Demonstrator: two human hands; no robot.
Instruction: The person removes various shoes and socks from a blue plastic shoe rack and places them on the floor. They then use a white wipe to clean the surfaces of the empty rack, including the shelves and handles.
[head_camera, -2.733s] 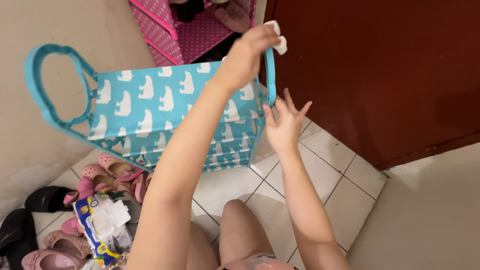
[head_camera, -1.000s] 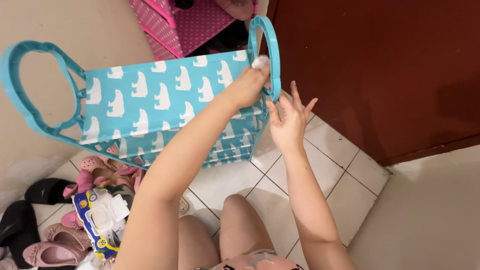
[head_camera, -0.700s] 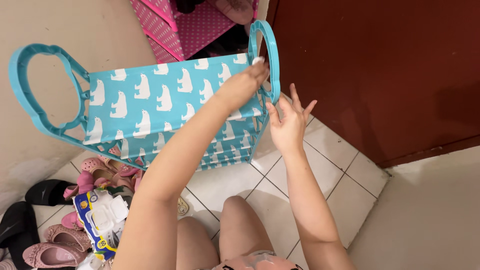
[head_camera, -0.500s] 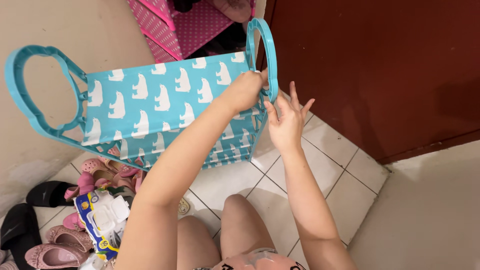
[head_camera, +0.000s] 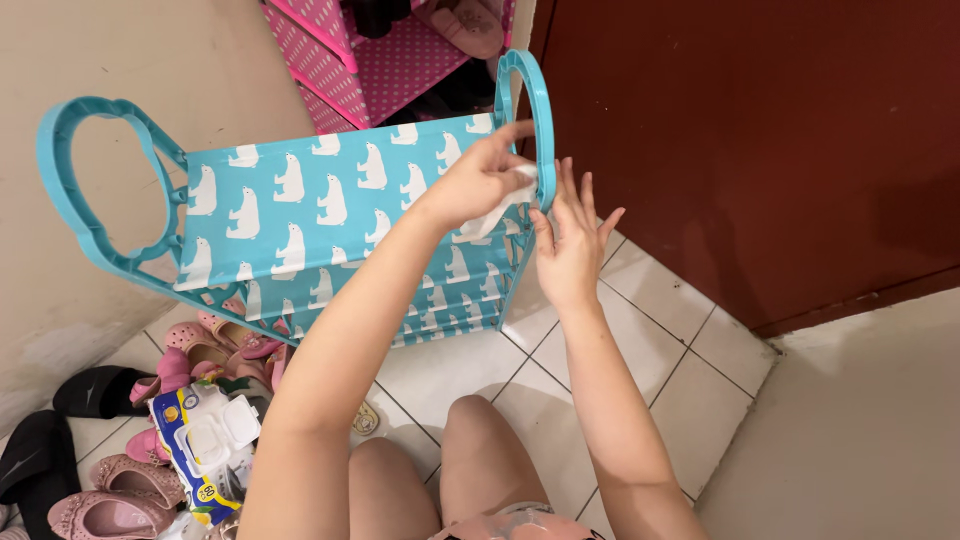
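A turquoise shoe rack (head_camera: 300, 210) with fabric shelves printed with white bears stands in front of me. My left hand (head_camera: 478, 182) reaches across and holds a white wet wipe (head_camera: 497, 205) against the rack's right plastic side frame (head_camera: 541, 110). My right hand (head_camera: 570, 240) is beside that frame, fingers spread, fingertips touching or nearly touching its edge just below the loop-shaped top. My knees show at the bottom of the view.
A pink dotted rack (head_camera: 375, 55) with shoes stands behind. A dark red door (head_camera: 760, 140) is at the right. On the tiled floor at lower left lie a pack of wet wipes (head_camera: 205, 450), pink sandals (head_camera: 205, 345) and black shoes (head_camera: 100, 390).
My left hand has slid down from the top of the right frame loop to its lower part, and the wipe now hangs loose from my fingers. My right hand stays beside the frame.
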